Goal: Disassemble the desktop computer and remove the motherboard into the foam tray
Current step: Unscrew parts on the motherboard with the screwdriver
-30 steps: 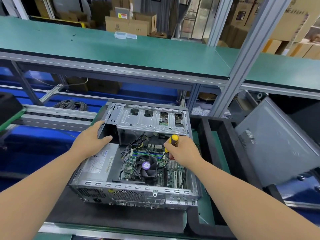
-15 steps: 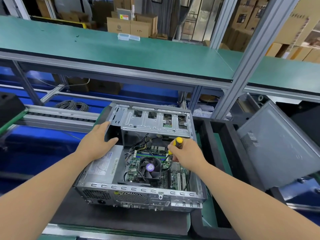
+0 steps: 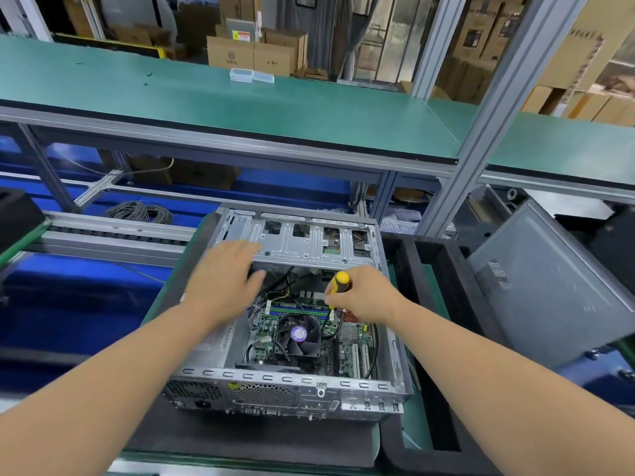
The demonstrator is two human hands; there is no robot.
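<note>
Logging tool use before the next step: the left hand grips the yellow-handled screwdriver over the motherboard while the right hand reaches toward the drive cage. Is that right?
Not quite: the hands are swapped. In the head view, the right hand grips the yellow-handled screwdriver over the motherboard, while the left hand reaches toward the drive cage.

The open top of the computer case is crowded by the drive cage across its far end, the fan in the middle, loose cables, and two hands, leaving free room only over the expansion slots.
</note>
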